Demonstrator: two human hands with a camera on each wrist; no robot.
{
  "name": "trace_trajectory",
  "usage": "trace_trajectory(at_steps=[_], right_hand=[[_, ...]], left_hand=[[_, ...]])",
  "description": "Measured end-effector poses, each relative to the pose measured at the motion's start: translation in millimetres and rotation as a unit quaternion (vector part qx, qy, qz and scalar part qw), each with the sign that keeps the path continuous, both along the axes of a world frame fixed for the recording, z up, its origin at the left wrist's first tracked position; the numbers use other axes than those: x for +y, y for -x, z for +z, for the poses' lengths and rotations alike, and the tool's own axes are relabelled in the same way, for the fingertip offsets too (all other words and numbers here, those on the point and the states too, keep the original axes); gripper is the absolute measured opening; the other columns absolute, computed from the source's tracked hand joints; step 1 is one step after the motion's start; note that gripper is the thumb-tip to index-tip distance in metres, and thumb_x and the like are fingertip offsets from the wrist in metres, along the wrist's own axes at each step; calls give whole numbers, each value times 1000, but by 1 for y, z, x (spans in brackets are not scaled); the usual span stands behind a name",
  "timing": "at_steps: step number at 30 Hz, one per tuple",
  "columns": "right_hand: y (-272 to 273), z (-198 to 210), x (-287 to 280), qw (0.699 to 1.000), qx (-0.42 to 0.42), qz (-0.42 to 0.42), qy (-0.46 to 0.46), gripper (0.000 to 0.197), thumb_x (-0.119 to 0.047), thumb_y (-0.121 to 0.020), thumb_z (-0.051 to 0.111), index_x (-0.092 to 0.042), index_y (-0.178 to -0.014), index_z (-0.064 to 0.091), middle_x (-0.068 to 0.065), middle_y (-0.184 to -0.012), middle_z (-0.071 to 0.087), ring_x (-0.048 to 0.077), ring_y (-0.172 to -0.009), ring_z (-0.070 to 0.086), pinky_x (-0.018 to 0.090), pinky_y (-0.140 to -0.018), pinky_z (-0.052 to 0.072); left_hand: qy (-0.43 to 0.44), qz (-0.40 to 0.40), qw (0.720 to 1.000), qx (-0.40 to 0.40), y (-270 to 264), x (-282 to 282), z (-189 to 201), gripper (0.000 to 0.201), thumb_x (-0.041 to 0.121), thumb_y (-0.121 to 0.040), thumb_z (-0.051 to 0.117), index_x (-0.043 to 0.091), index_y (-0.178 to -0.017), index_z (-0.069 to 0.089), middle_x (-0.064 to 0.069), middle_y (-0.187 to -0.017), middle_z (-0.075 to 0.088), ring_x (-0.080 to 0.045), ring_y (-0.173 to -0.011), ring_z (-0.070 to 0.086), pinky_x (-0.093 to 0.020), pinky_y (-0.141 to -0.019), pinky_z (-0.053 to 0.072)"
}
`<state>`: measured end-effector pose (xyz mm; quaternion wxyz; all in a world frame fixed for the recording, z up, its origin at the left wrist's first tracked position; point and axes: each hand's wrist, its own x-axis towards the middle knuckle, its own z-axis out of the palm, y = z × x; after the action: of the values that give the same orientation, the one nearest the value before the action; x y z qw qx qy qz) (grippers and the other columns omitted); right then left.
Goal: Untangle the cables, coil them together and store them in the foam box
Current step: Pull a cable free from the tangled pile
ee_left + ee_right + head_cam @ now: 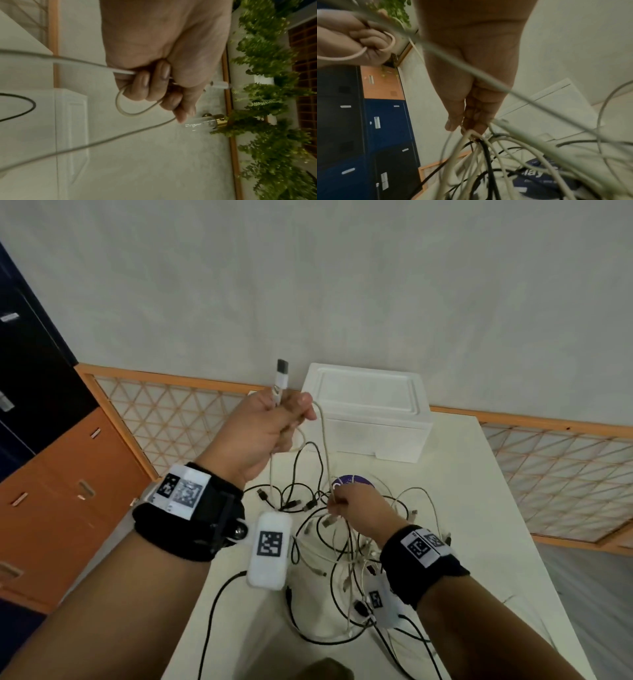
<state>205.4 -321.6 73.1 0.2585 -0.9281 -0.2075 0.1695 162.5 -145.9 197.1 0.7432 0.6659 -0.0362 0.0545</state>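
Note:
A tangle of white and black cables (pixel 346 546) lies on the white table (pixel 486 525). My left hand (pixel 274 422) is raised above it and grips a white cable (pixel 323 446) in a small loop, with its USB plug (pixel 281 374) sticking up from the fist. The left wrist view shows the fingers (pixel 154 86) curled round that loop (pixel 135 113). Lower down, my right hand (pixel 346 503) pinches the same cable where it meets the tangle, and the fingertips (pixel 467 125) hold several strands. The white foam box (pixel 370 412) stands behind, lid on.
A round purple tin (pixel 352 481) sits under the cables near my right hand. An orange-framed lattice rail (pixel 164 409) runs behind the table. Orange and dark cabinets (pixel 61 474) stand on the left. Black cable ends (pixel 219 604) trail toward the table's near edge.

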Motion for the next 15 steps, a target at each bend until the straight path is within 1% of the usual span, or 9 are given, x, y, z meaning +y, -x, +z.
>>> trace_trajectory(at_steps=[2,3,4,6,9,11,12,14,15], right_hand=[[-2,7,-4,999,-31,-26,-31,9,-15,-87,61,-12,-89,69,-2,-85,65,13,-79,60,19,-66,38],[-3,14,-4,995,-50,-43,-69,8,-16,-86,63,-14,-87,70,-3,-83,65,13,-78,60,20,-64,39],[-3,24,-3,989,-66,-57,-119,6,-17,-85,65,-16,-85,70,-4,-81,66,13,-75,61,19,-63,42],[-2,47,3,968,-90,-77,-221,5,-14,-83,67,-17,-80,69,-5,-76,67,8,-68,62,20,-65,46],[0,69,10,933,-129,-89,-325,4,-9,-80,69,-11,-78,72,-7,-74,69,2,-69,62,20,-69,47],[2,69,11,916,-185,-86,-346,8,-12,-79,72,-20,-76,72,-7,-75,70,7,-75,62,24,-68,47],[1,66,10,909,-192,-92,-358,12,-16,-77,74,-26,-78,69,-11,-76,68,6,-74,61,23,-66,46],[1,56,7,922,-138,-100,-347,22,-24,-73,79,-27,-88,63,-15,-78,62,4,-68,57,21,-63,46],[0,48,6,949,-100,-80,-288,25,-26,-73,79,-22,-91,63,-17,-78,59,3,-67,55,21,-62,46]], left_hand=[[-98,14,995,11,-1,8,-6,8,21,-79,70,20,-72,69,5,-67,61,-7,-44,40,-17,-45,29],[-160,16,987,29,-2,10,-15,6,16,-78,74,20,-77,70,10,-72,67,-3,-50,53,-16,-51,37],[-218,8,975,49,-2,9,-26,12,13,-77,76,23,-80,70,13,-80,71,2,-61,61,-18,-60,42],[-262,-19,960,92,-2,0,-51,22,12,-75,79,31,-80,71,14,-88,73,6,-75,65,-19,-70,44],[-221,-21,969,105,-2,-21,-75,16,11,-76,78,26,-76,72,9,-81,73,0,-70,65,-16,-66,46],[-238,17,966,94,-8,-28,-79,5,16,-78,76,14,-77,71,3,-71,67,-10,-64,60,-16,-62,43],[-240,43,965,96,-9,-29,-76,11,17,-79,75,10,-75,69,2,-66,62,-12,-62,55,-14,-57,40],[-182,82,976,85,-14,-26,-65,9,17,-81,74,11,-77,69,2,-70,65,-12,-68,58,-13,-57,40],[-145,95,982,72,-16,-24,-58,5,16,-80,74,12,-80,72,0,-75,70,-12,-73,62,-15,-62,43]])
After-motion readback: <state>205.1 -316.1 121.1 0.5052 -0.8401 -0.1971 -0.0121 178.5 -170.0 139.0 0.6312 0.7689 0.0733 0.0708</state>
